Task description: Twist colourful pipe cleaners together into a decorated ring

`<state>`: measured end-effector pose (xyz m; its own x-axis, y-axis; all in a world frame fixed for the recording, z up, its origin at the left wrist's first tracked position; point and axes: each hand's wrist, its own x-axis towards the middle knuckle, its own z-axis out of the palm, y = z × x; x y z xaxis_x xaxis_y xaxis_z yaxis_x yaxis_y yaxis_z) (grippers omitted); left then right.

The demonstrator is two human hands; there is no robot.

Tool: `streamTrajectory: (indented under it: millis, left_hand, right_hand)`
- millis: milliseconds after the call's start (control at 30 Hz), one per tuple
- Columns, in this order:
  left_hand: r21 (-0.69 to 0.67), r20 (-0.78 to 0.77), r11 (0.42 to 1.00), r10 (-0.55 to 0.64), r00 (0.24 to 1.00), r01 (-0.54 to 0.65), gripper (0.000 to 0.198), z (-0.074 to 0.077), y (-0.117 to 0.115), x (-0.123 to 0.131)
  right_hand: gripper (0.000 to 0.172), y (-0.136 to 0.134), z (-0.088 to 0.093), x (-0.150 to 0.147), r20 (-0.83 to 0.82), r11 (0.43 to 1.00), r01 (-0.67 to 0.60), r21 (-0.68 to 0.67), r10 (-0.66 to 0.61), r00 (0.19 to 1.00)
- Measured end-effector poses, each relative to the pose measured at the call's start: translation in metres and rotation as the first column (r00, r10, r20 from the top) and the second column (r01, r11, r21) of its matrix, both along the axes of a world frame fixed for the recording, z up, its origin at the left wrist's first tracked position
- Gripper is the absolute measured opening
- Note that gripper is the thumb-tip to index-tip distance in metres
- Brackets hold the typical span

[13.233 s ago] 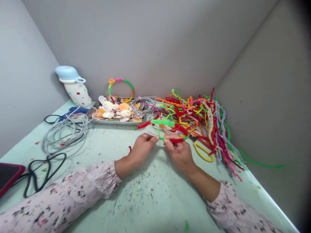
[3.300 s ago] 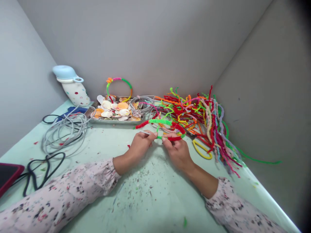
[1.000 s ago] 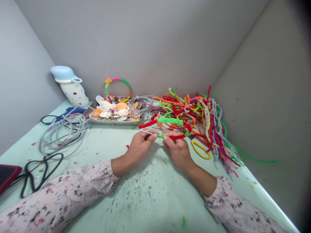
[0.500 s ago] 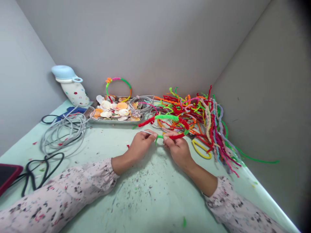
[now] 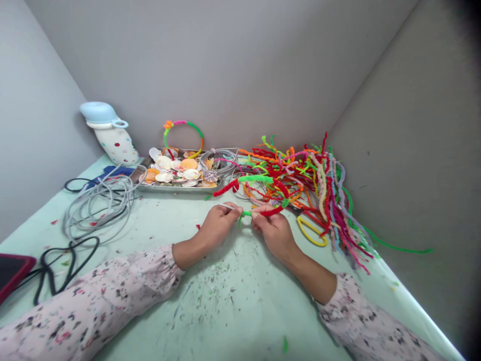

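Both hands meet at the middle of a pale green table [image 5: 233,306]. My left hand [image 5: 216,228] pinches the bare grey end of a wire ring [image 5: 255,179] that is wrapped in red and green fuzzy wire. My right hand [image 5: 273,229] pinches the red and green wrapped part of the same ring, close beside the left fingertips. The ring arches up and away from the hands toward the back. Fingers of both hands are closed on it.
A heap of coloured fuzzy wires [image 5: 315,185] lies at the back right by the wall. A metal tray [image 5: 176,188] of shells holds a finished coloured ring [image 5: 183,131]. A blue-lidded bottle [image 5: 110,133], grey cables [image 5: 97,203], a black cable [image 5: 63,260] and a dark device [image 5: 11,276] lie at left.
The hands stay in nearly the same spot, working the ring. The ring's arch has tipped a little up and back, and the wrapped part has shifted slightly between the fingers.
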<state>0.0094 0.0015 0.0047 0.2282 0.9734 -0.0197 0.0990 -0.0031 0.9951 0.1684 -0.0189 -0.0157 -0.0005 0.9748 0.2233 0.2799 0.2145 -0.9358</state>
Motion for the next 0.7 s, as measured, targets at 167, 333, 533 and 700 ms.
streamTrajectory:
  millis: [167, 333, 533, 700]
  left_hand:
    - [-0.015, 0.020, 1.000, 0.004, 1.000, -0.004, 0.022, -0.0024, 0.0016, 0.0013]
    - [-0.013, 0.040, 1.000, 0.011, 0.999, -0.011, 0.020, -0.0037, 0.0026, 0.0022]
    - [-0.025, 0.022, 0.999, -0.020, 1.000, 0.020, 0.018, -0.0053, 0.0033, 0.0006]
    - [-0.045, -0.004, 0.998, -0.043, 0.999, 0.042, 0.023, -0.0053, 0.0034, -0.0004]
  right_hand:
    - [0.024, -0.0007, -0.0008, -0.0005, 0.001, 1.000, 0.002, -0.019, -0.002, 1.000]
    - [0.023, -0.0011, -0.0001, -0.0006, 0.013, 1.000, 0.005, -0.018, -0.004, 1.000]
    - [0.021, -0.0002, -0.0012, -0.0004, -0.016, 1.000, -0.004, -0.021, 0.004, 1.000]
    - [0.022, 0.0006, -0.0025, -0.0007, -0.024, 1.000, -0.008, -0.016, 0.008, 1.000]
